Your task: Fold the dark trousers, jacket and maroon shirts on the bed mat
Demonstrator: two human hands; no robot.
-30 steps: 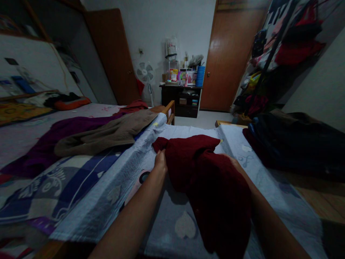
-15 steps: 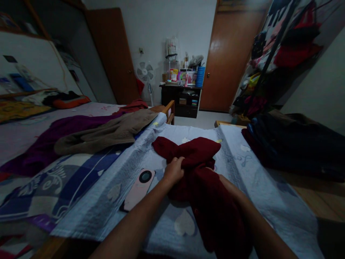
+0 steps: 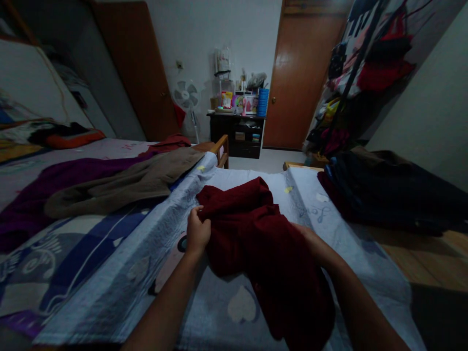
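A dark red garment [image 3: 252, 234] lies bunched on a light blue sheet [image 3: 241, 302] with pale heart shapes, its lower part reaching toward me. At its left edge my left hand [image 3: 198, 229] pinches the cloth between thumb and fingers. My right hand [image 3: 309, 239] is at the garment's right side, its fingers hidden behind the fabric. Partly covered by my left forearm, a pink phone [image 3: 170, 268] with a round dark camera ring lies on the sheet.
Brown [image 3: 127, 183] and purple clothes [image 3: 73, 175] lie on the bed at left. A stack of dark folded clothes [image 3: 391, 190] sits on the wooden surface [image 3: 427, 253] at right. Beyond are a fan [image 3: 187, 96] and a black cabinet [image 3: 236, 134].
My left hand has moved left with the garment's edge, and the cloth between my hands is spread wider. The whole view has shifted slightly, and my left arm now covers more of the phone.
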